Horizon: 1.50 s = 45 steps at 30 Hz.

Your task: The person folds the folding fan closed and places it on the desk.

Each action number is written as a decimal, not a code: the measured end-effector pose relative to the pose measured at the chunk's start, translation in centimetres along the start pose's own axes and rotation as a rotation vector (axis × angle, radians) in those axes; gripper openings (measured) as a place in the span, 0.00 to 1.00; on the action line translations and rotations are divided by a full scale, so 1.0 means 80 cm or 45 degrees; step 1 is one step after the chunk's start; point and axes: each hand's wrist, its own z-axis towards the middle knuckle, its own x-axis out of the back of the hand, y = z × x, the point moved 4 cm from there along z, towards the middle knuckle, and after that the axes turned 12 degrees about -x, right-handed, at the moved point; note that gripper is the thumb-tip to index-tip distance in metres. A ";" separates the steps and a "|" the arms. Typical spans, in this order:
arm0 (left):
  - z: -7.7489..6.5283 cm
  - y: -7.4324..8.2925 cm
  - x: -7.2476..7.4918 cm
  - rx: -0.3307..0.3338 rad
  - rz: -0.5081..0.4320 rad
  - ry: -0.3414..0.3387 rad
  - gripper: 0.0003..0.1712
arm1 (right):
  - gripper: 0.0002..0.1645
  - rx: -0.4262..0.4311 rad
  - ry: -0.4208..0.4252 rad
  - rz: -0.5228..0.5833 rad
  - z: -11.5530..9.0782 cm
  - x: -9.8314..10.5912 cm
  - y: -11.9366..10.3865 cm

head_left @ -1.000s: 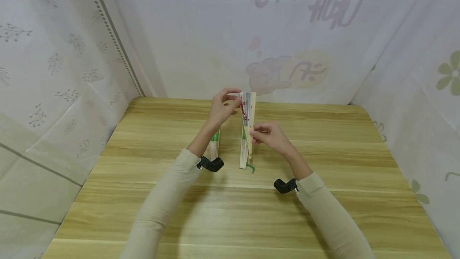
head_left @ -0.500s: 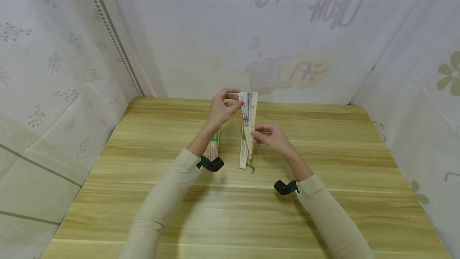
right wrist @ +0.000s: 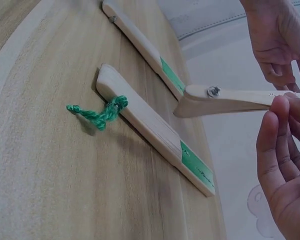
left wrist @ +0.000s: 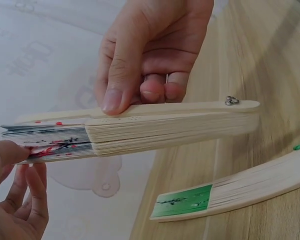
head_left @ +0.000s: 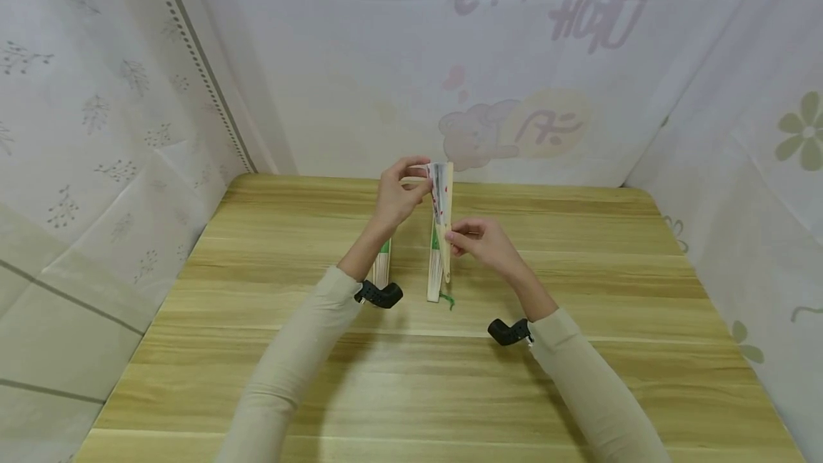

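Observation:
A folding fan [head_left: 440,195] with a white, grey and red-flowered leaf is held above the table, only slightly spread. My left hand [head_left: 400,195] pinches the leaf end between thumb and fingers. Lower down, my right hand [head_left: 485,243] pinches the pale outer guard stick, its thumb [left wrist: 117,90] lying flat on the wood. The metal rivet [right wrist: 213,91] shows at the fan's narrow end. Below lies a folded green-leaf fan [right wrist: 150,127] with a green cord [right wrist: 107,114]. A second folded green fan [right wrist: 142,47] lies to its left, partly hidden by my left forearm in the head view.
The wooden table [head_left: 411,391] extends on all sides of the fans. Printed white cloth [head_left: 360,70] hangs behind its far edge, with more cloth at both sides. Black wrist cameras [head_left: 381,295] stick out from both sleeves.
The held fan spreads a little between the two earlier frames, then narrows again by now as its right guard stick comes leftward. Both hands stay nearly in place; the fans on the table are unmoved.

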 end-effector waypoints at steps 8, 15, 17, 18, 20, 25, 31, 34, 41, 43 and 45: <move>-0.004 -0.004 0.004 0.078 -0.017 -0.106 0.19 | 0.07 0.007 0.033 0.011 0.002 0.001 0.011; -0.005 -0.004 0.002 0.083 -0.005 -0.210 0.25 | 0.09 0.033 0.062 0.055 0.001 -0.005 0.015; -0.005 -0.003 0.002 0.083 0.020 -0.218 0.26 | 0.09 0.056 0.057 0.071 0.000 -0.006 0.015; -0.005 -0.003 0.002 0.082 0.028 -0.215 0.26 | 0.09 0.068 0.054 0.076 0.000 -0.006 0.014; -0.005 -0.003 0.002 0.073 0.049 -0.204 0.26 | 0.09 0.090 0.049 0.082 -0.002 -0.007 0.013; -0.005 -0.004 0.002 0.052 0.069 -0.147 0.25 | 0.08 0.119 0.054 0.062 -0.005 -0.008 0.009; -0.006 -0.009 0.001 0.057 0.044 -0.060 0.26 | 0.08 0.151 0.068 -0.044 -0.002 -0.009 0.006; -0.005 -0.010 0.000 0.064 0.042 -0.025 0.26 | 0.08 0.190 0.070 -0.123 0.001 -0.011 0.004; -0.004 -0.013 0.001 0.056 0.082 0.023 0.25 | 0.09 0.222 0.100 -0.257 0.002 -0.016 -0.005; -0.004 -0.013 0.001 0.049 0.086 0.031 0.25 | 0.08 0.221 0.115 -0.306 0.002 -0.018 -0.008; -0.004 -0.014 0.001 0.044 0.085 0.034 0.25 | 0.08 0.227 0.137 -0.375 0.001 -0.021 -0.012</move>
